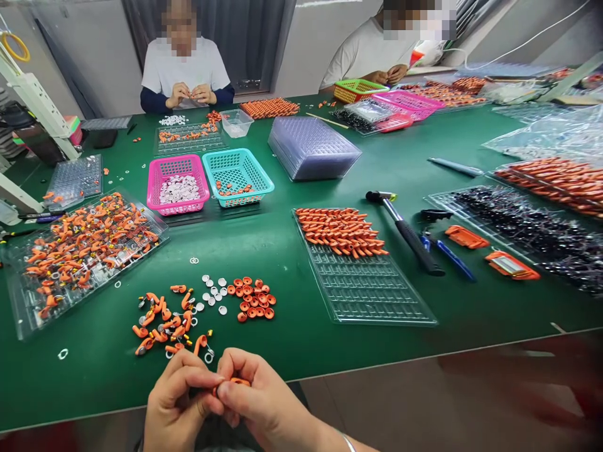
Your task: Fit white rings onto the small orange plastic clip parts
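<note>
From the head view, the left hand (176, 402) and right hand (264, 402) meet at the near edge of the green surface (292, 263), fingers of both pinched shut on a small orange piece (239, 381), just behind a loose pile of orange hooks (164, 323)

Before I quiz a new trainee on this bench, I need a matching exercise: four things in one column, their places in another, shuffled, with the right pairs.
Things:
1. pink basket
2. hammer
3. orange caps
4. small orange part

Places:
A. pinched between the left hand and right hand
B. loose on the green table, just right of the white discs
C. directly left of the teal basket
D. right of the clear tray holding rows of orange pieces

Pairs: 1-C, 2-D, 3-B, 4-A
</note>
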A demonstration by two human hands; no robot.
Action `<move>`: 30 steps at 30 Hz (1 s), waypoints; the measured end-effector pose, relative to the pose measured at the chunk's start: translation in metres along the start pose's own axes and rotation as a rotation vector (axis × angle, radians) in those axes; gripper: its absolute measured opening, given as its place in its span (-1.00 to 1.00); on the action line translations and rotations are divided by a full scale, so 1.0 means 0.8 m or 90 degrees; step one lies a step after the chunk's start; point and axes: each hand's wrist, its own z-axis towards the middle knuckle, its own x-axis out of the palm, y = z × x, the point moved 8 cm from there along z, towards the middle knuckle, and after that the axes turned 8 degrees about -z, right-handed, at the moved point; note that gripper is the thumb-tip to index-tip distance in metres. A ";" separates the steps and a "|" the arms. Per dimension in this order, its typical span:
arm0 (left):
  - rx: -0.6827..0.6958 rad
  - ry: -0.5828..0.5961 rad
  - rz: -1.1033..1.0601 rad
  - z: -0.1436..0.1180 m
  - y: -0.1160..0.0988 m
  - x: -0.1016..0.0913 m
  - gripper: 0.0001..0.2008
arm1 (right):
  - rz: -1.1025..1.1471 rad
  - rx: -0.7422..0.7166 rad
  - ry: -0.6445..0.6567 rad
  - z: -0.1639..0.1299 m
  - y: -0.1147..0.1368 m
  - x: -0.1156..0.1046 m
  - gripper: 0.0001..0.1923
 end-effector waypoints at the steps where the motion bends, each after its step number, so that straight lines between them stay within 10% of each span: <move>1: 0.008 0.002 0.007 0.001 -0.002 0.001 -0.87 | 0.025 0.002 -0.002 0.000 -0.003 0.001 -0.48; 30: 0.301 0.118 0.332 0.000 -0.065 0.017 -0.89 | 0.048 -0.162 0.020 -0.016 0.011 -0.021 -0.80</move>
